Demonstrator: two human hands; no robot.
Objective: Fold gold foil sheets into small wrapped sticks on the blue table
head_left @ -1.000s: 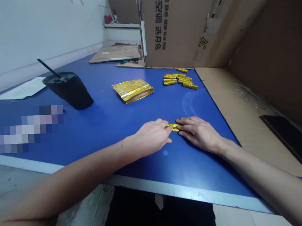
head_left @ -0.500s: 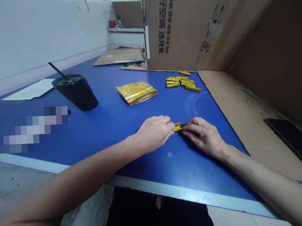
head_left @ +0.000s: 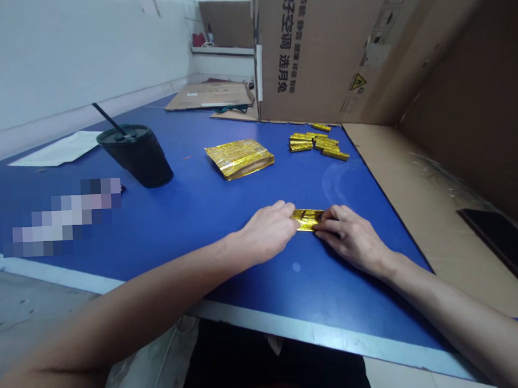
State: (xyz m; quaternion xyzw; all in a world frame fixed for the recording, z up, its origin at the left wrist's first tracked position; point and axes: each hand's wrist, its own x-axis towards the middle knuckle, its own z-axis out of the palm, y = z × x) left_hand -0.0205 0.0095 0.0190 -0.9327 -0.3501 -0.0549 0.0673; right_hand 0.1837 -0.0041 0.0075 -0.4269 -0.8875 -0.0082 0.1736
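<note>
Between my hands, a strip of gold foil paper [head_left: 308, 219] lies on the blue table, partly folded along its length. My left hand [head_left: 270, 230] is closed on its left end, fingers bent over the edge. At the right end my right hand [head_left: 349, 233] pinches the foil between thumb and fingers. Behind my hands sits a flat stack of gold foil sheets [head_left: 240, 157]. Several small folded gold foil pieces [head_left: 317, 143] are piled farther back on the right. My fingers cover both ends of the strip.
A black tumbler [head_left: 137, 153] with a straw stands at the left, with white paper [head_left: 55, 149] behind it. A blurred-out object [head_left: 66, 216] lies nearer the front. Cardboard [head_left: 317, 60] walls off the back right; a dark flat object [head_left: 497, 246] rests at far right.
The gold foil strip shows wider and flatter between my hands than before. Both hands stay on it with little movement. The whole view has shifted slightly.
</note>
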